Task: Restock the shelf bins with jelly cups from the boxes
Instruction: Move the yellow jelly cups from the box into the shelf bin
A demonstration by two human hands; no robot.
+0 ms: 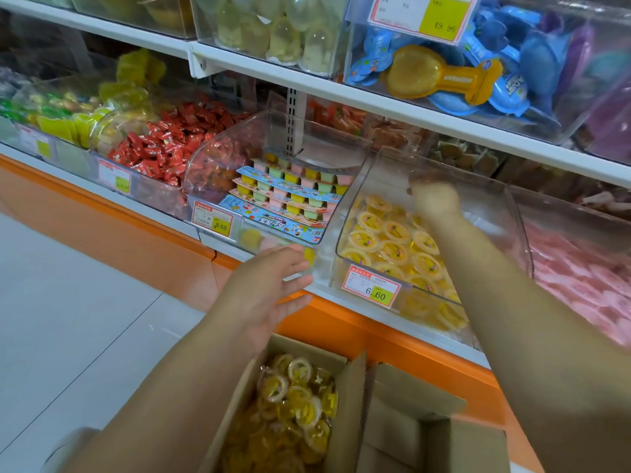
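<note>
**Bottom centre.** An open cardboard box [343,404] holds loose yellow jelly cups [300,401], heaped at all angles. Just beside it, to the right, stands a second cardboard box [444,448] with its flaps raised.

**Centre.** My left grip [269,288] hangs above the far edge of the first box, in front of the shelf's orange base [341,322]. Its fingers are straight and spread apart, and it holds nothing.

**Right of centre.** My forearm reaches up into a clear bin [372,179] on the lower shelf. A red-and-yellow price tag [371,290] is fixed to the bin's front. More jelly cups [396,232] lie inside, lids mostly upward, in close rows. My right grip [435,199] sits above them toward the back of the bin. It is blurred, so I cannot tell whether its fingers are apart, together or clamped on a cup.

**Left and right of the bin.** The neighbouring bin on the left holds stacked trays of pastel cups [290,191]. Beyond it lie red-wrapped sweets [170,141]. Pink packets [580,278] fill the bin on the right.

**Top of the frame.** The upper shelf carries clear domed jellies [283,35] and blue packs [512,63].
</note>
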